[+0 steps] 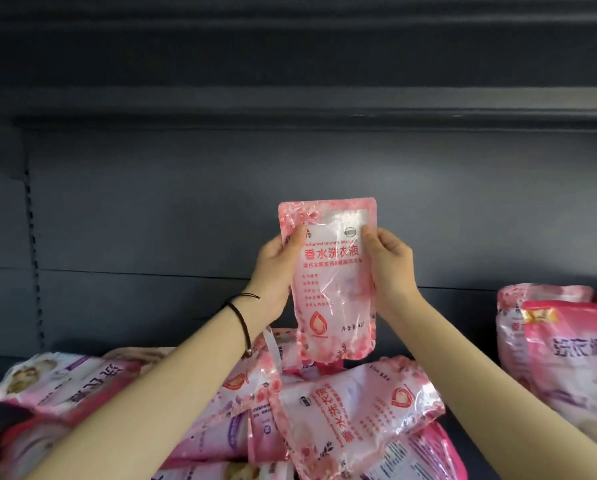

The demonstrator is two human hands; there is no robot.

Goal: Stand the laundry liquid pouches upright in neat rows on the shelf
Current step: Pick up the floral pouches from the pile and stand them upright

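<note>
The dark shelf (pixel 151 220) carries a loose heap of pouches (pixel 352 410) lying flat toward its front edge, with standing pouches (pixel 563 358) at its right end. One pink pouch (pixel 331 278) is held upright above the heap, label outward, probably being squared for standing. The left hand (pixel 272 271) and right hand (pixel 390 268) each grasp one side edge. The label reads "香水洗衣液" and "Perfumed laundry detergent".

Above the heap of fallen pouches (pixel 342 410) the space is open, except the held pouch (pixel 331 278) over its middle. Right of the heap, past a bare strip of shelf (pixel 470 434), upright pouches (pixel 560 358) block passage.
</note>
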